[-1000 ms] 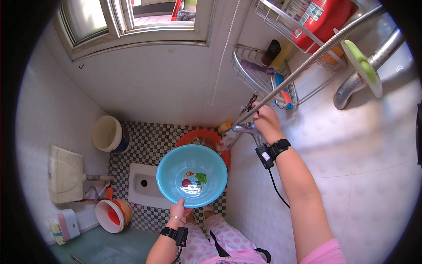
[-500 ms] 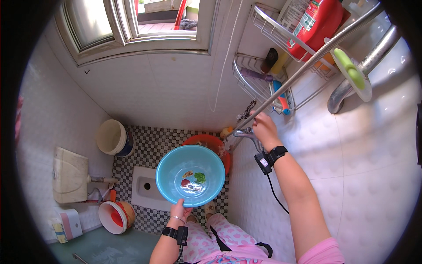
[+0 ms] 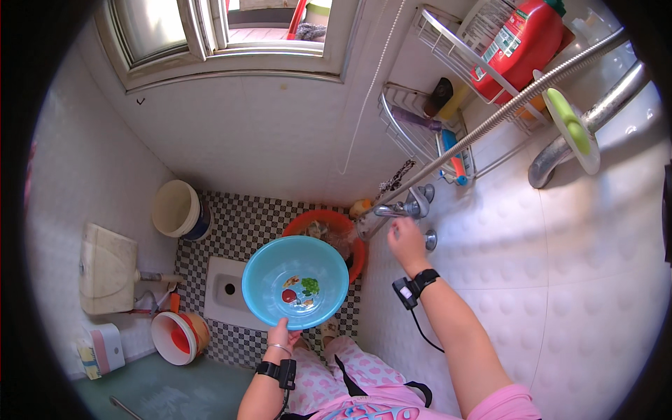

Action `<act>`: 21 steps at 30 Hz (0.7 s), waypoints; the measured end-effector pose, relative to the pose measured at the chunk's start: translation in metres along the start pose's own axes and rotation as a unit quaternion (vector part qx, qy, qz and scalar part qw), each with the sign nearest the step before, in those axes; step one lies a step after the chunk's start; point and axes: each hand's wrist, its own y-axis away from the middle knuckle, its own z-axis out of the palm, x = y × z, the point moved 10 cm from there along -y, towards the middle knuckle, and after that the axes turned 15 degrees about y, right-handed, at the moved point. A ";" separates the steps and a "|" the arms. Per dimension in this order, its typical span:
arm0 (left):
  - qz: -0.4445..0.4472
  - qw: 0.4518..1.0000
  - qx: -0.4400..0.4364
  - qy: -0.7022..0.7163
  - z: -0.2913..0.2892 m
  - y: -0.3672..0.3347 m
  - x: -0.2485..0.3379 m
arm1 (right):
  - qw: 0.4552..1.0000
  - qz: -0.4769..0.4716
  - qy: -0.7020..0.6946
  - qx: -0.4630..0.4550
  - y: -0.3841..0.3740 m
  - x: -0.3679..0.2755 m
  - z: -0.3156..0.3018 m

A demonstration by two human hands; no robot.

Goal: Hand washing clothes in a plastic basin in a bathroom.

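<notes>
My left hand grips the near rim of a light blue basin, thumb over the edge. Coloured fruit-like shapes, red, green and yellow, show on the basin's bottom. Just below a chrome wall faucet is my right hand, slightly blurred and apart from the handle; I cannot make out how its fingers are held. Partly behind the blue basin, an orange-red basin rests on the floor under the faucet, with something clear or wet inside. Black straps with small boxes circle both wrists.
A metal shower hose slants in front of wire corner shelves with bottles and brushes. A squat toilet is set in the checkered floor. White buckets stand at left, near a wall cistern.
My right hand has come away from the faucet handle, moving down and toward me. The blue basin remains in my left hand, and the view has shifted slightly.
</notes>
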 end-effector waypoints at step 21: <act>0.010 0.999 0.023 0.024 -0.027 0.009 -0.002 | 0.863 0.165 -0.475 -0.046 -0.089 -0.020 0.007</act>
